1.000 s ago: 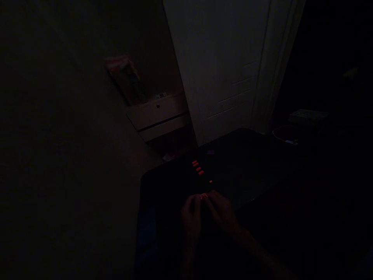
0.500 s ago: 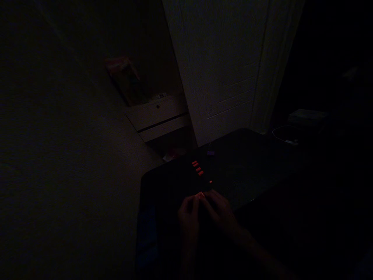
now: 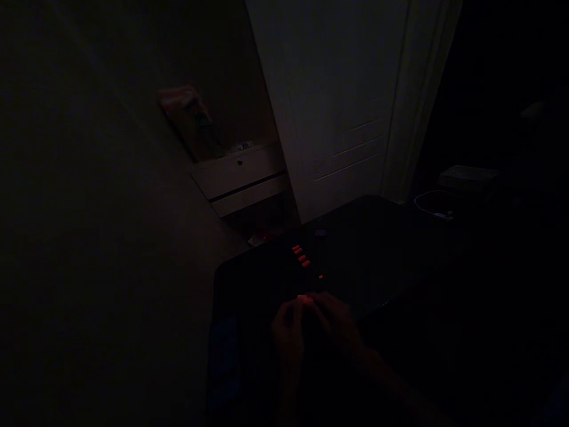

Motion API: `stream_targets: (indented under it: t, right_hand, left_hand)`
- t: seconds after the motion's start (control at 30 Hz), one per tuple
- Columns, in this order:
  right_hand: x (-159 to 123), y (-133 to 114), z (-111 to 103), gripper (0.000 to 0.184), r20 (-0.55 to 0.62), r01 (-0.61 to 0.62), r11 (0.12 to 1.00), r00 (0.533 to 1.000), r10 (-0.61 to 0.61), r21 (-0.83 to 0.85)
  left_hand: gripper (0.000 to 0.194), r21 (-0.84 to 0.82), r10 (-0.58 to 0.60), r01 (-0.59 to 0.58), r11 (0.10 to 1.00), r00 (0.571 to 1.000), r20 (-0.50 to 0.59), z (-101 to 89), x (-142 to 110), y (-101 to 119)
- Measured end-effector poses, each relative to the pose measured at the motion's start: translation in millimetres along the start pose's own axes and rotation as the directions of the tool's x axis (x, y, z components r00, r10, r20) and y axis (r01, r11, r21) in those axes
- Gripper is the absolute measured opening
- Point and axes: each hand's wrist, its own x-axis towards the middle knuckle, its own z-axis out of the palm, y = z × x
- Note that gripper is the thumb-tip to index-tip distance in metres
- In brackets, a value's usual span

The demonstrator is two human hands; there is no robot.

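Note:
The scene is very dark. My left hand [image 3: 288, 327] and my right hand [image 3: 338, 320] meet over the dark table [image 3: 368, 255], fingertips pinched together. Between them is a small reddish piece [image 3: 305, 299], lit brightly; its exact kind is too dim to make out. Just beyond the fingers lies a tiny orange-red bit [image 3: 320, 276]. Farther off, several small red blocks [image 3: 302, 258] lie in a slanting row. A small purple block [image 3: 320, 233] sits near the table's far edge.
A bluish flat object [image 3: 224, 356] lies at the table's left side. A white cable [image 3: 427, 209] and a pale box [image 3: 469, 174] are at the far right. Behind the table stand a drawer unit [image 3: 242, 172] and a white door [image 3: 338, 107].
My right fingers have shifted slightly at the reddish piece, and more of it now shows as a bright strip. My left hand and the row of red blocks have stayed put.

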Motion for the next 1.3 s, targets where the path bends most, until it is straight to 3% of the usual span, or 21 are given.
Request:
stream_targets:
  t: [0.13, 0.33, 0.6, 0.83, 0.93, 1.3]
  right_hand:
    - [1, -2, -1, 0.027, 0.009, 0.016, 0.999, 1.000, -0.016, -0.047]
    - [1, -5, -1, 0.027, 0.030, 0.046, 0.995, 0.999, -0.044, -0.089]
    - [2, -4, -1, 0.033, 0.037, 0.058, 0.991, 0.998, -0.054, -0.122]
    - [1, -9, -1, 0.015, -0.025, 0.023, 1.000, 0.999, -0.024, -0.021]
    - [0, -12, -3, 0.019, -0.005, 0.044, 0.996, 0.999, -0.044, 0.077]
    - [10, -5, 0, 0.016, -0.034, -0.159, 0.977, 0.986, 0.165, 0.145]
  left_hand:
    - [0.039, 0.020, -0.002, 0.002, 1.000, 1.000, -0.010, 1.7, 0, 0]
    - [0.039, 0.044, 0.034, -0.038, 0.998, 0.995, 0.099, 0.5, 3, 0]
    - [0.032, -0.017, -0.003, 0.005, 1.000, 0.990, 0.138, -2.4, 4, -6]
    - [0.037, -0.026, -0.020, 0.021, 0.999, 0.999, 0.029, -1.5, 6, -6]
    - [0.037, -0.037, -0.015, 0.016, 0.999, 1.000, 0.020, -1.3, 7, -7]
    - [0.029, 0.065, 0.124, -0.132, 0.989, 0.985, 0.117, -5.6, 4, -9]
